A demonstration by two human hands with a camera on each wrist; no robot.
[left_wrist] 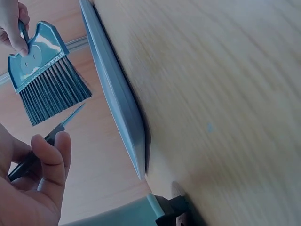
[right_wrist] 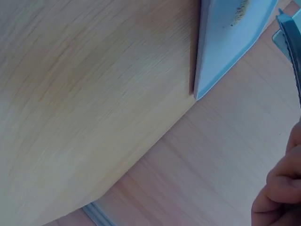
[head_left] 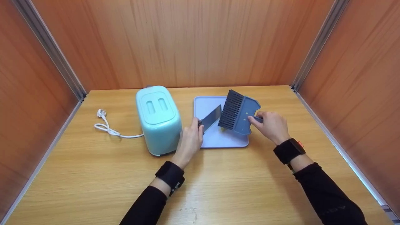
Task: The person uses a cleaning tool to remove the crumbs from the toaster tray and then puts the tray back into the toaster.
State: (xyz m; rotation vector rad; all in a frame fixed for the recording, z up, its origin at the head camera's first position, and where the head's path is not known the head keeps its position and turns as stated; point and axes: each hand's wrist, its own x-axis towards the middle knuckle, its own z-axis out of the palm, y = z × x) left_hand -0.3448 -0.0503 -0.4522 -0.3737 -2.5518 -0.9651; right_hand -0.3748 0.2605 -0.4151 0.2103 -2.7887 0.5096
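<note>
My left hand grips the dark handle of a kitchen knife, its broad grey blade slanting up and right over the pale lavender tray. My right hand pinches the short handle of a blue-grey hand brush, whose dark bristles point left toward the blade. In the left wrist view the bristle ends of the brush hang close by the knife tip, both raised above the tray. Yellowish crumbs lie on the tray in the right wrist view; the brush mostly hides them from the head camera.
A mint-green toaster with its lid on stands just left of my left hand. From it a white cord with a plug runs left across the wooden table. Wood panels enclose the back and both sides.
</note>
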